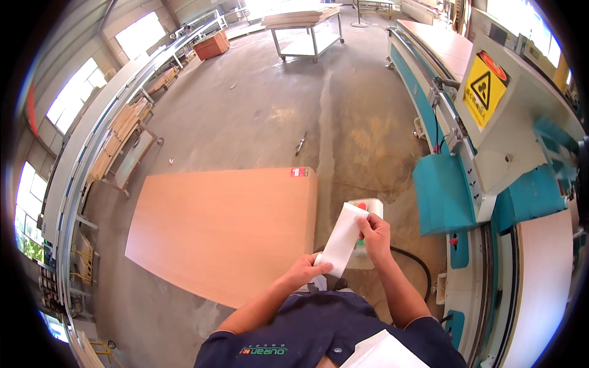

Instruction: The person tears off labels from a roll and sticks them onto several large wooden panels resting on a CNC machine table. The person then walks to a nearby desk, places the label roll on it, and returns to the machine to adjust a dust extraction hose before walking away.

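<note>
A white strip (pixel 342 240), which looks like paper or labels, is stretched between my two hands in front of my waist. My left hand (pixel 305 270) grips its lower end, thumb on top, where a rounded white edge shows beside the fingers. Near the upper end, my right hand (pixel 374 233) pinches the strip between thumb and fingers. Partly hidden behind the strip and right hand stands a pale control box (pixel 373 207) with red and green buttons. To the left lies a large wood-coloured panel or stack of panels (pixel 221 227), with a red and green label (pixel 299 172) at its far right corner.
A teal and white machine (pixel 445 190) with a yellow warning sign (pixel 486 86) runs along the right. A black hose (pixel 417 260) curves over the floor. Left are a long conveyor (pixel 92 159) and a cart of boards (pixel 132 147). A wheeled table (pixel 313 42) stands far ahead.
</note>
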`<state>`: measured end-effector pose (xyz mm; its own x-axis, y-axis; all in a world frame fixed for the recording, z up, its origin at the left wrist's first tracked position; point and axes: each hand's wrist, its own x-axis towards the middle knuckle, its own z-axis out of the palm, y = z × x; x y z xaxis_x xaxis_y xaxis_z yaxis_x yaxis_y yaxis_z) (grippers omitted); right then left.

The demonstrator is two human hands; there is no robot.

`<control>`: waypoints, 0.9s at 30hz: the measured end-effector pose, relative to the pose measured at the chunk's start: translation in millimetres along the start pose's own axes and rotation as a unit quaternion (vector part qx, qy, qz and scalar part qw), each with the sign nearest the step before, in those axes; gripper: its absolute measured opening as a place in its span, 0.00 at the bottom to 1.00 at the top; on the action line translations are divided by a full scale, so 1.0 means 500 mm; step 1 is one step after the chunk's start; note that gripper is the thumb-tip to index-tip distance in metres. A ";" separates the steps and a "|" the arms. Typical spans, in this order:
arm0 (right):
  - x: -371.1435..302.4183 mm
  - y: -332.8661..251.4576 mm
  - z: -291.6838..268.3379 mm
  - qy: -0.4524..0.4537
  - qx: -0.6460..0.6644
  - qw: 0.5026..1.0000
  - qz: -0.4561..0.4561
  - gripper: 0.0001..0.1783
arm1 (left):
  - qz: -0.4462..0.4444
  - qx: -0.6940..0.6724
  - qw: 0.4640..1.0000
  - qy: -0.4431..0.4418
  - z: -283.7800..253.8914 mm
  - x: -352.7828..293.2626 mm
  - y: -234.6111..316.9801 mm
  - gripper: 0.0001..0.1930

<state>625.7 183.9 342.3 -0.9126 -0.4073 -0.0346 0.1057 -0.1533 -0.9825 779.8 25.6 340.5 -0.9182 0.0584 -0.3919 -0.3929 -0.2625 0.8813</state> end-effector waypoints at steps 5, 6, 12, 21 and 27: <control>0.145 0.014 -0.061 0.093 0.096 0.991 -0.011 0.13 | 0.031 -0.016 0.999 -0.012 -0.084 0.235 0.106 0.15; 0.160 0.015 -0.078 0.122 0.099 0.988 0.001 0.14 | 0.050 0.009 0.999 -0.012 -0.099 0.285 0.141 0.15; 0.286 0.049 -0.099 0.250 0.081 0.964 0.046 0.14 | 0.122 0.018 0.987 -0.099 -0.190 0.589 0.332 0.11; 0.552 -0.021 -0.005 0.259 0.014 0.966 -0.019 0.17 | 0.179 0.117 0.939 -0.269 -0.243 0.850 0.503 0.09; 0.699 -0.009 0.021 0.232 -0.008 0.970 -0.067 0.16 | 0.194 0.186 0.918 -0.292 -0.288 0.936 0.502 0.13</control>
<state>310.1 32.8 336.6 -0.9977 0.0649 0.0195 -0.0298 -0.1614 -0.9864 258.9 -151.9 340.4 -0.8215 0.5641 0.0832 0.0791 -0.0317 0.9964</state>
